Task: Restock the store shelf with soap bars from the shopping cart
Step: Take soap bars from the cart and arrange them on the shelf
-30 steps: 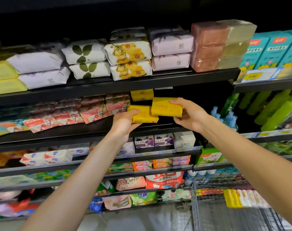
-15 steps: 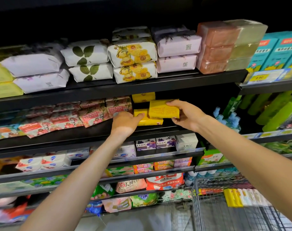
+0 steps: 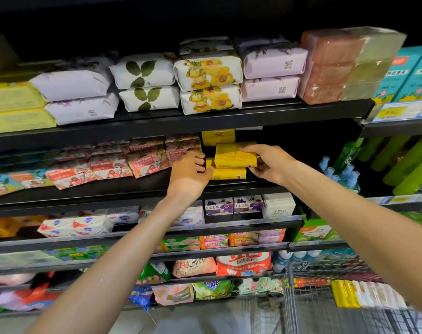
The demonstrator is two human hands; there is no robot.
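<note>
Two yellow soap bars at centre of 2nd shelf (image 3: 229,186): upper bar (image 3: 235,156) pinched by right hand (image 3: 269,163), thumb on top, fingers below; lower bar (image 3: 228,174) lay on shelf, gripped at its left end by left hand (image 3: 189,173). Third yellow bar (image 3: 218,137) stood behind. Goat Soap packs (image 3: 142,160) lay just left; shopping cart (image 3: 325,297) sat lower right w/ more yellow bars (image 3: 342,294).

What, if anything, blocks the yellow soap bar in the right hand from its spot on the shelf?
Nothing visible. The right hand holds the yellow soap bar just above a lower yellow bar already on the shelf. The left hand grips that lower bar at its left end, not under the held bar.
</note>
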